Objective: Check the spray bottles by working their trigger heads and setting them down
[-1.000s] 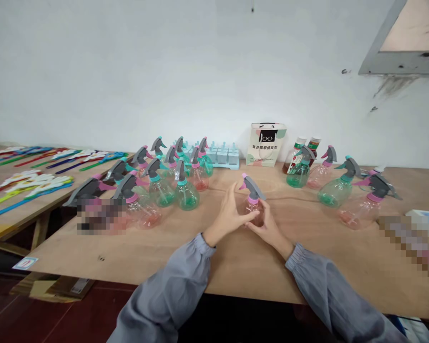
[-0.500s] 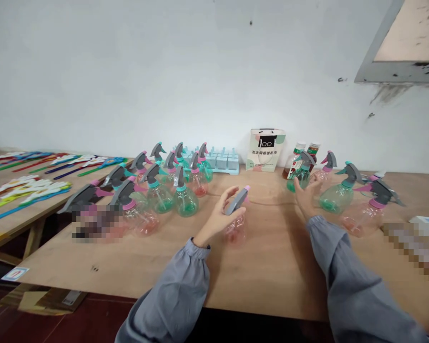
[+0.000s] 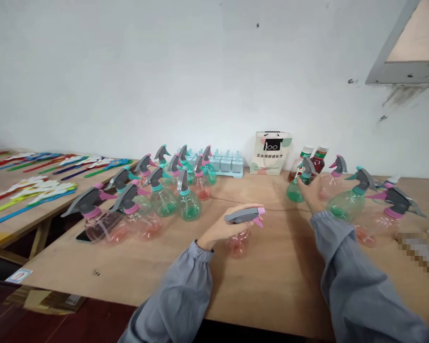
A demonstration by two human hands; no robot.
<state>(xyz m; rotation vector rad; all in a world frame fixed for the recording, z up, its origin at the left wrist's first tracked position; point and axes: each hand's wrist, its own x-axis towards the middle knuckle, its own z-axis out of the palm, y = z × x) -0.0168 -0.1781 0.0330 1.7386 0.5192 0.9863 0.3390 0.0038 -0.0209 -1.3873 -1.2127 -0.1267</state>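
Observation:
My left hand [image 3: 225, 226] is closed round the neck of a pink spray bottle [image 3: 239, 244] near the middle of the table. The bottle's grey head with its pink nozzle and trigger points to the right. Further right and back, my right hand [image 3: 311, 191] is closed at the neck of a green spray bottle [image 3: 294, 191], its thumb in front and its other fingers mostly hidden. To the right of that hand stand another green spray bottle [image 3: 346, 204] and a pink one [image 3: 373, 226]. Several pink and green spray bottles [image 3: 188, 205] are grouped on the left.
Against the wall are a paper bag [image 3: 271, 157], light-blue moulds [image 3: 227, 166] and red-filled bottles [image 3: 318, 162]. A dark phone [image 3: 84, 237] lies by the left bottles. Colourful hand-shaped sticks [image 3: 53, 190] cover the left table. Something blurred out lies at the right edge.
My left hand has turned the pink spray bottle's head from pointing away to pointing right. My right hand has closed in on the green spray bottle. The view has shifted slightly left.

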